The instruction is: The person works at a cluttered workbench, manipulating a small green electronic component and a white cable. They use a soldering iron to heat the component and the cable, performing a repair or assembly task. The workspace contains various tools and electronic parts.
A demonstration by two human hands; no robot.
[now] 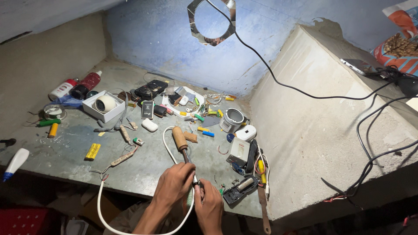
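Observation:
My left hand and my right hand meet at the front edge of the grey work surface. Between them a narrow green circuit board stands edge-on, and my left hand curls around it. My right hand pinches a small metal part at the board's top. A soldering iron with a wooden handle lies just beyond my hands. Its metal shaft runs under my left fingers, which hide the tip. Its white cord loops below the table edge.
Around my hands lie a metal tin, a white box holding a tape roll, yellow batteries, a black battery holder, a red bottle and a white squeeze bottle. A ring lamp hangs overhead. At the right rises a concrete ledge with black cables.

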